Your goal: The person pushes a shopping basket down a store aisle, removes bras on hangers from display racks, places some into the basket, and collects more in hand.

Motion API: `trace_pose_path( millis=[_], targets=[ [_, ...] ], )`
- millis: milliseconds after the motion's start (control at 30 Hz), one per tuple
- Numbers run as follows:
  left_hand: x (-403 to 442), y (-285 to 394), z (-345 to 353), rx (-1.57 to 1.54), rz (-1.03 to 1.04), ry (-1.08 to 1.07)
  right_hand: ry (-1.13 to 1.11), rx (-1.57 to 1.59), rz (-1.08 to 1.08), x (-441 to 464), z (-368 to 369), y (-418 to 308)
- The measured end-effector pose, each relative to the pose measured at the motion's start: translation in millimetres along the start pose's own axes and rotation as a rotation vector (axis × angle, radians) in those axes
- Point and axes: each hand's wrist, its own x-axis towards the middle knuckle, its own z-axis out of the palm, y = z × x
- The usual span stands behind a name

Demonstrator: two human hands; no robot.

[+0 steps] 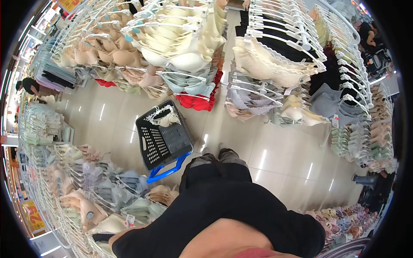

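Bra, peach (79,201), racked at your nine o'clock; cart (155,147), ten o'clock, holding a pale bra (169,120); red bras (195,102), eleven o'clock: pushing the cart forward could snag them. Your hands: out of view, opening and hold untold.

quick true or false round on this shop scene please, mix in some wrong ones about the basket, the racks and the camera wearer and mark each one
1. A cream garment lies in the black basket. True.
2. The basket's handle is red. False: the handle is blue.
3. On the rack ahead, red bras hang lower than the pale yellow bras. True.
4. The camera wearer's top is white. False: the top is black.
5. Both of the wearer's hands are on the handle. False: no hand shows on it.
6. The floor is shiny and reflects the lights. True.
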Motion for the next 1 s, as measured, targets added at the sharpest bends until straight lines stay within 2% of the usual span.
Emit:
trace_pose_path(
  millis=[200, 333, 500, 633, 700, 800, 867, 900, 933, 967, 1000],
  targets=[
    [-17.1, -5.3, 7.9, -0.013, -0.013, -0.120, -0.169, -0.111, 0.028, -22.2, 2.4, 17.6],
    [-20.5, -6.8, 9.0, -0.040, -0.019, -0.192, -0.403, -0.152, 0.101, -63.5, -4.5, 27.0],
    [-7.6, -3.9, 0.9, -0.045, -0.032, -0.225, -0.600, -0.025, 0.207, -115.3, -10.7, 26.7],
    [14.0, 9.1, -11.6, 0.043, -0.055, -0.065, -0.562, 0.053, 0.297, -125.2, -10.8, 29.4],
    [30.1, 25.9, -29.7, 0.194, -0.051, 0.162, -0.567, 0.071, 0.335, -123.5, -12.3, 30.8],
    [47.5, 62.6, -55.1, 0.676, 0.187, 0.742, -0.682, 0.062, 0.326, -108.8, -14.8, 43.8],
    [63.8, 88.0, -58.5, 0.690, 0.116, 0.783, -0.880, 0.065, 0.253, -96.7, -12.6, 55.1],
    [83.1, 80.8, -57.4, 0.730, 0.118, 0.774, -0.881, 0.065, 0.254, -93.9, -14.5, 53.6],
    [106.5, 70.0, -55.4, 0.726, 0.117, 0.774, -1.003, 0.147, 0.242, -88.8, -19.0, 50.5],
    [131.5, 58.6, -52.6, 0.729, -0.067, 0.602, -1.124, 0.226, 0.230, -82.2, -25.2, 47.1],
    [147.8, 53.4, -50.1, 0.722, -0.245, 0.427, -1.126, 0.215, 0.232, -73.2, -32.2, 42.4]
  ],
)
